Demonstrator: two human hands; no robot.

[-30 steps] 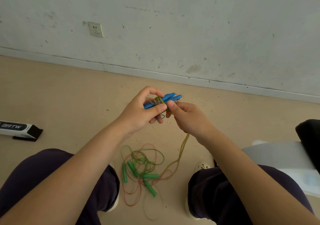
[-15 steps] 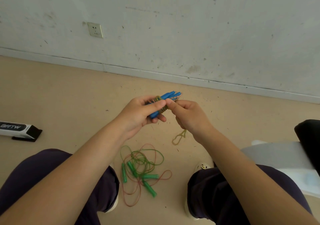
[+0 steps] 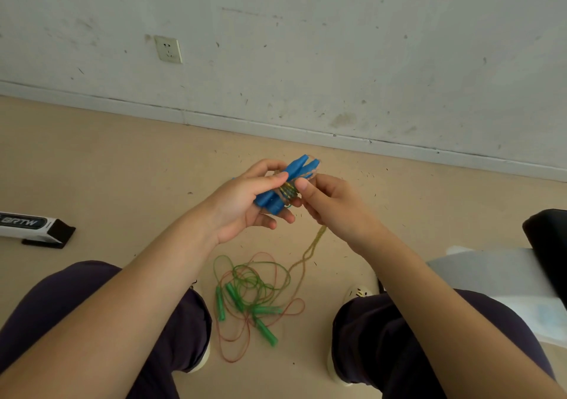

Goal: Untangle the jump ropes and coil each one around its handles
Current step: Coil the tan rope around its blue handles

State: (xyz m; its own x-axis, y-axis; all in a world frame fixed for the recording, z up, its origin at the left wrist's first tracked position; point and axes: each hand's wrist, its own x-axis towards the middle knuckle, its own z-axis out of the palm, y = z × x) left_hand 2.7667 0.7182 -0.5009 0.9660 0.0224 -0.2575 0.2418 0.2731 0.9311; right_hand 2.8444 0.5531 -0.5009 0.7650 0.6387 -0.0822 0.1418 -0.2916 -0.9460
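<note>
Midair, left hand (image 3: pixel 242 205) fingers grip blue handles (image 3: pixel 283 185) (yellowish rope (image 3: pixel 288 191) coiled), right hand (image 3: pixel 328 205) pinching.

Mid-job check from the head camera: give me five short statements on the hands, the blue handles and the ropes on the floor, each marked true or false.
1. The left hand holds the blue handles. True.
2. The right hand rests idle on a knee. False: its fingers pinch the yellowish rope at the handles.
3. Rope is wound around the blue handles. True.
4. The green handles are already coiled. False: they lie in loose rope loops on the floor.
5. The yellowish rope is fully wound up. False: a length hangs down below the right hand.
</note>
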